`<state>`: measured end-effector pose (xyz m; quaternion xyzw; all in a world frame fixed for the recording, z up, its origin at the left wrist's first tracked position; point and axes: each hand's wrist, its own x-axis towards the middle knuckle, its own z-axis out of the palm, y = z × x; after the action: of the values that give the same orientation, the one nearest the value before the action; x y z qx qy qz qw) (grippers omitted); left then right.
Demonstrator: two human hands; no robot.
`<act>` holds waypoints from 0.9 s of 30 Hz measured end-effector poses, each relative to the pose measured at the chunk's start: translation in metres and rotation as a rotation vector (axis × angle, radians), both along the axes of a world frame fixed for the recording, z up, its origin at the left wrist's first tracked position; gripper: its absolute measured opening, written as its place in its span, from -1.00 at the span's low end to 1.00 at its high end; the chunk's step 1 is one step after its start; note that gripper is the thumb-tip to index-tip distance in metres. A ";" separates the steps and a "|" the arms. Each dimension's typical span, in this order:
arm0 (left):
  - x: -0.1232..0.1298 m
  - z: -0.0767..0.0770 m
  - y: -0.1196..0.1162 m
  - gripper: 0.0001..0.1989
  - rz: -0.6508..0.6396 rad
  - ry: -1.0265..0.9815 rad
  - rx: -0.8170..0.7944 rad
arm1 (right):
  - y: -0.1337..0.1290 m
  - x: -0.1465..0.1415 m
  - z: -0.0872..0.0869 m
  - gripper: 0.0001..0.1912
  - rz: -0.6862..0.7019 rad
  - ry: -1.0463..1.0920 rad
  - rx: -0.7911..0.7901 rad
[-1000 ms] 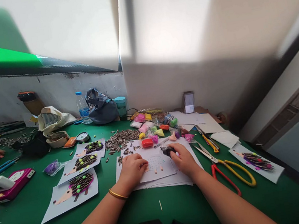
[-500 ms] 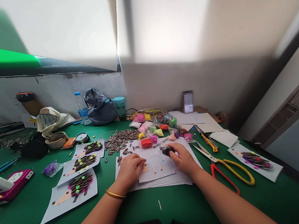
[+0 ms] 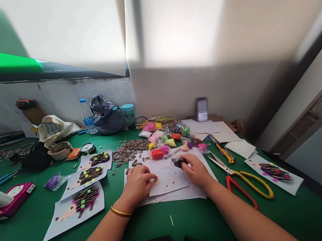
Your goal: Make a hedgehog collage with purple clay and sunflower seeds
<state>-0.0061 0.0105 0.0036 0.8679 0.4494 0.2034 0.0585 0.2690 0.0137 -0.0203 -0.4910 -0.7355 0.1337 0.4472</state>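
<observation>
In the middle of the table lies a white sheet with a hedgehog picture; its body is dotted in blue, and the snout and feet are peach-coloured. My left hand rests at the sheet's left side, finger and thumb apart beside the snout, with nothing visible between them. Above the sheet's right edge, my right hand is closed around a small clear bag of black clay. More white paper lies underneath. Just beyond are a red clay packet and a heap of striped sunflower seeds.
Finished hedgehog pictures lie left and right. Large scissors are beside my right forearm. Bagged coloured clay is piled at the back. A toothpick lies in front. Power strip, blue bag and bottles stand further off.
My left finger and thumb have moved slightly apart and forward near the snout. The right hand still holds the bag of black clay in about the same place.
</observation>
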 end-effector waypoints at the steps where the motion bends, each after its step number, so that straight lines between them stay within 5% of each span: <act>1: 0.000 0.000 0.000 -0.63 -0.001 -0.004 0.002 | 0.000 0.000 0.000 -0.70 0.000 -0.001 -0.001; 21: -0.001 -0.005 0.002 -0.62 -0.016 -0.024 0.030 | 0.000 0.000 -0.001 -0.70 0.001 -0.016 -0.003; 27: -0.002 -0.006 0.005 -0.58 0.070 -0.120 0.016 | -0.001 -0.001 0.000 -0.70 0.001 -0.001 0.007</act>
<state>-0.0080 0.0155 -0.0025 0.8384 0.4733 0.2607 0.0711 0.2676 0.0124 -0.0199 -0.4893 -0.7365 0.1310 0.4483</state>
